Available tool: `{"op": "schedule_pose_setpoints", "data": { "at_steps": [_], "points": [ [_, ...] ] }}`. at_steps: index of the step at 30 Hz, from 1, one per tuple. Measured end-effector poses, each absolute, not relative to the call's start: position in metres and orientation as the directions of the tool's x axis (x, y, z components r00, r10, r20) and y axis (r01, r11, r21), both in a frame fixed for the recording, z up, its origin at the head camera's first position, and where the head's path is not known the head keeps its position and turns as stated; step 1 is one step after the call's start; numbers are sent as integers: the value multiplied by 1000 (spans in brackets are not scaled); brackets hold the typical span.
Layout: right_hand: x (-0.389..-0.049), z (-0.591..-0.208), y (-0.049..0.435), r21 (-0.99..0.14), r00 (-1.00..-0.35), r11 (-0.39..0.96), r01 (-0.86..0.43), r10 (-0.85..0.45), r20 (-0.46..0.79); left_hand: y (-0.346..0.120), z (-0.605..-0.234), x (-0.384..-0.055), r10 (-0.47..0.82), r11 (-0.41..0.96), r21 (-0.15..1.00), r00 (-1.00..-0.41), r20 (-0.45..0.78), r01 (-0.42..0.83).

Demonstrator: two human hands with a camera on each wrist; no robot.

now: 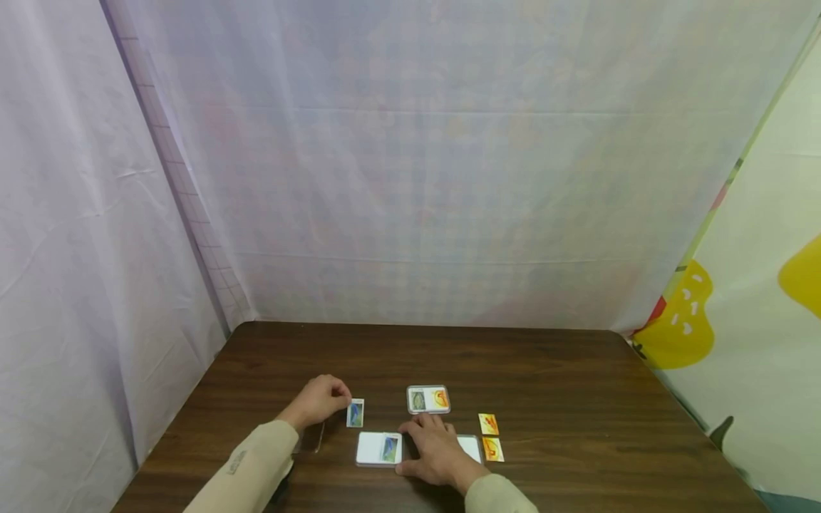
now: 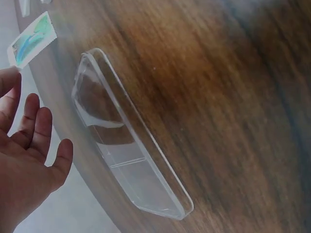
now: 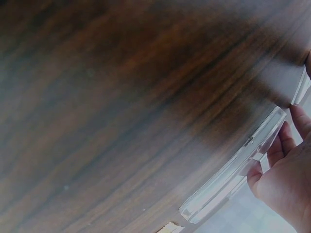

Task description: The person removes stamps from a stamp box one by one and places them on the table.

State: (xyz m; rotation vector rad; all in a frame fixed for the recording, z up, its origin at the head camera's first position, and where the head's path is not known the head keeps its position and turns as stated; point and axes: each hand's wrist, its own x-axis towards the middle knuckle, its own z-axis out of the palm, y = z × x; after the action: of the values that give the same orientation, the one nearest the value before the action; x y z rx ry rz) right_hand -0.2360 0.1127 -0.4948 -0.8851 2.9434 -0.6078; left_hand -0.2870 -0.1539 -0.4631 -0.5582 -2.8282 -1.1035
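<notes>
In the head view my left hand (image 1: 319, 400) pinches a corner of a postage stamp (image 1: 355, 413) with a blue and green picture. The left wrist view shows this stamp (image 2: 33, 40) with its perforated edge, and the other fingers spread. My right hand (image 1: 435, 447) holds the right end of a flat case (image 1: 370, 449) with a white insert, thumb at the near edge and index finger at the far edge. A blue-green stamp (image 1: 390, 449) lies on that insert. Under the right palm is a second white-lined case (image 1: 470, 447), partly hidden; its clear edge (image 3: 233, 170) shows in the right wrist view.
An empty transparent cover (image 2: 129, 141) lies on the brown table (image 1: 551, 399) below the left hand. Farther back is a case (image 1: 428, 400) with a grey-green stamp and an orange one. Two orange-yellow stamps (image 1: 493, 449) lie at the right.
</notes>
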Motion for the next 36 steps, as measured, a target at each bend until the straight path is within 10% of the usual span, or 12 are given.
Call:
{"op": "schedule_pose_setpoints", "data": {
  "at_steps": [36],
  "points": [
    [-244,-508,113,-372,-858,785,-496,-509,69,-146,-474,-295,238,762,579,-957,167,291]
  ]
}}
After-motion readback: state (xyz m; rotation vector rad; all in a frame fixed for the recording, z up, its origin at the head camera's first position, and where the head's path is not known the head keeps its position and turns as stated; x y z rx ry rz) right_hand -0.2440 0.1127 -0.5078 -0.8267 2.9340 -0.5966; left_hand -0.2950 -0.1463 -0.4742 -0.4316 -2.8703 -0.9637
